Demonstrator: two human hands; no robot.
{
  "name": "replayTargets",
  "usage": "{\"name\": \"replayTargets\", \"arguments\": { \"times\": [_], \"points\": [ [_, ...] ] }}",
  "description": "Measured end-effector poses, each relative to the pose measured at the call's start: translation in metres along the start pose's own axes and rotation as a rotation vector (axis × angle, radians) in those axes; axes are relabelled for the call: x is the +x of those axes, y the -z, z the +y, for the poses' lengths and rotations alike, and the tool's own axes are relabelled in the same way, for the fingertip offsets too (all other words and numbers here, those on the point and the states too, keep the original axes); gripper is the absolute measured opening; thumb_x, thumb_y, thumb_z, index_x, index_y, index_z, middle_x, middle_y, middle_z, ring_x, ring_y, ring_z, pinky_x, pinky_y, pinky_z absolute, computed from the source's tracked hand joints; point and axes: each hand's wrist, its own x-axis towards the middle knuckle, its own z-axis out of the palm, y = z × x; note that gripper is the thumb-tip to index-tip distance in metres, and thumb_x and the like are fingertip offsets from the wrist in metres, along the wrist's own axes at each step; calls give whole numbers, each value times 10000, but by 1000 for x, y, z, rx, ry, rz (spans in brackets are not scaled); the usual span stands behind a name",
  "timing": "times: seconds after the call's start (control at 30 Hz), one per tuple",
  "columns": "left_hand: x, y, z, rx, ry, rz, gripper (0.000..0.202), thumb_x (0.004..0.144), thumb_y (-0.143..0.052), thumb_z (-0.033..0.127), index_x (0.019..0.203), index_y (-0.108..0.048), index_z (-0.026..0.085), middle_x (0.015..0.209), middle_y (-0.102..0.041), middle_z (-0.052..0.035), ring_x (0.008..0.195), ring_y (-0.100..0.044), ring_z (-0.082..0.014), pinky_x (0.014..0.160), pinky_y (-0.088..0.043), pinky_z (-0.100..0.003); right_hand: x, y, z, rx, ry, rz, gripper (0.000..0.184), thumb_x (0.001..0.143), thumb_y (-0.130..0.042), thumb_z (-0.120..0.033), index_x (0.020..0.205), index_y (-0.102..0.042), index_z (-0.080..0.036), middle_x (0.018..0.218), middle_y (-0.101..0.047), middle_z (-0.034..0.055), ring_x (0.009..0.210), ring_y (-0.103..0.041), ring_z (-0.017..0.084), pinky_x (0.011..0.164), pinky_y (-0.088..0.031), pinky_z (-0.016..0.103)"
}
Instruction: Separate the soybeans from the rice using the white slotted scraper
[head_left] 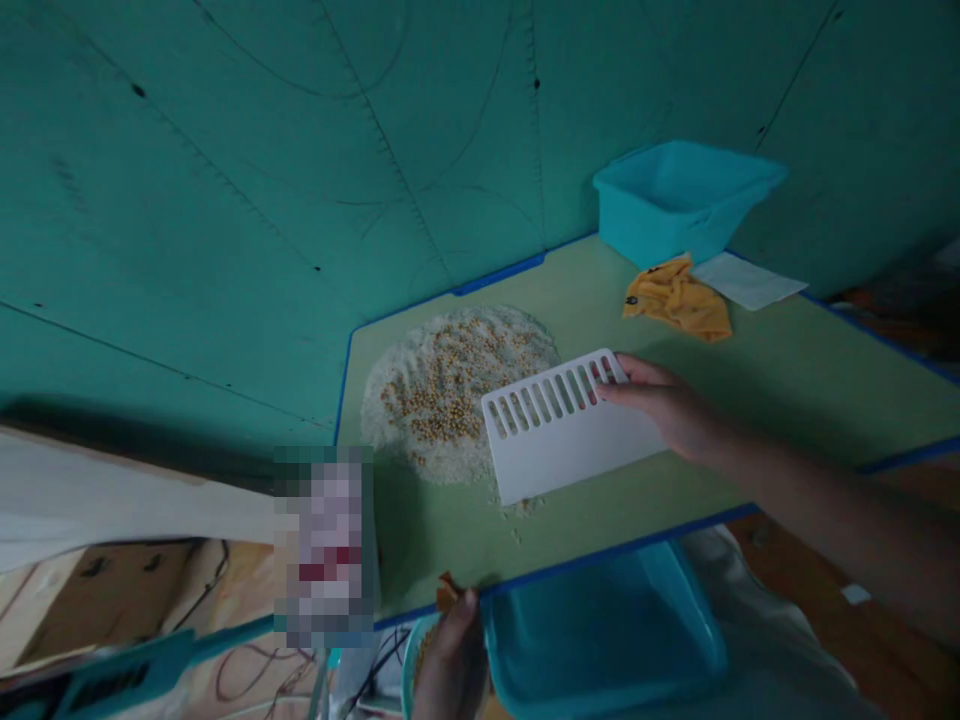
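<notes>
My right hand [667,405] grips a white slotted plastic panel [570,450] by its right end, tilted over the table. Under and left of the panel lies a spread pile of white rice-like grains [390,440] with yellow beans [450,400] scattered on top. A few loose grains have strayed in front of the panel. At the table's near edge my left hand [454,660] is closed, thumb up, around something whose orange-brown tip [448,590] shows above it; the rest is hidden. Beside that hand, a light-blue bowl [409,665] with yellow beans is partly covered.
A turquoise bin [645,225] stands at the table's far side, with an orange cloth [679,300] and a white sheet [750,280] near it. Below the near edge is a blue tub [600,640]. Blue trim borders the green table [810,370]. A green wall [247,180] rises behind.
</notes>
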Motion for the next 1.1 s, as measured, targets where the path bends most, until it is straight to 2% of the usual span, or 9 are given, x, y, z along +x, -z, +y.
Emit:
{"name": "replayTargets", "arguments": {
  "times": [0.1,0.17,0.23,0.37,0.47,0.6,0.7,0.93,1.1],
  "points": [
    [-2,-3,3,-59,58,-66,204,544,-777,333,696,-747,201,736,-767,-64,1048,-598,-343,946,-440,-415,-2,0,0,15,-25,13,163,681,-640,-249,838,-617,-211,692,-638,-31,594,-566,143,537,-380,245],
    [-2,-5,3,-80,79,-64,156,551,-785,315,627,-732,189,627,-751,-47,961,-646,-326,911,-463,-395,-3,-1,0,24,-31,26,186,670,-652,-259,848,-618,-215,686,-643,-30,577,-570,145,524,-389,246],
    [-3,-5,1,-104,77,-49,168,549,-788,317,629,-729,181,599,-743,-47,918,-662,-318,878,-482,-391,-5,-1,-1,33,-43,25,189,670,-654,-264,849,-617,-215,677,-645,-26,557,-571,146,507,-396,247],
    [-3,-5,-4,-133,42,-18,216,563,-776,326,700,-733,165,640,-749,-65,920,-658,-317,839,-498,-393,-8,1,-2,41,-65,59,168,678,-656,-263,838,-617,-228,675,-655,-21,538,-573,154,487,-409,253],
    [-5,-6,-5,-106,4,13,212,581,-767,304,735,-729,163,690,-757,-71,915,-661,-314,835,-494,-395,-12,3,-1,18,-51,95,157,691,-662,-295,832,-627,-237,710,-676,-8,577,-593,172,527,-436,276],
    [-6,-6,-2,-89,-28,59,304,539,-787,297,798,-729,150,774,-764,-87,930,-654,-325,852,-476,-404,-17,6,1,0,-45,138,200,681,-676,-322,861,-636,-246,756,-696,6,663,-632,220,594,-466,322],
    [-7,-7,0,-93,-69,100,305,511,-800,289,778,-735,159,796,-766,-77,961,-642,-319,872,-461,-384,-20,9,5,26,-90,167,229,676,-682,-344,884,-630,-264,776,-705,8,673,-644,242,599,-479,348],
    [-9,-16,3,-130,-88,85,317,501,-785,284,783,-742,147,764,-766,-99,951,-640,-361,878,-457,-460,-19,8,5,59,-105,182,251,673,-687,-335,898,-617,-249,798,-712,21,699,-656,267,611,-484,374],
    [-7,-15,0,-197,-118,19,224,523,-787,227,733,-734,171,817,-769,-78,1003,-622,-328,947,-414,-442,-20,7,4,96,-134,181,249,669,-698,-295,901,-622,-243,782,-710,10,685,-655,232,576,-482,315]
  ]
}}
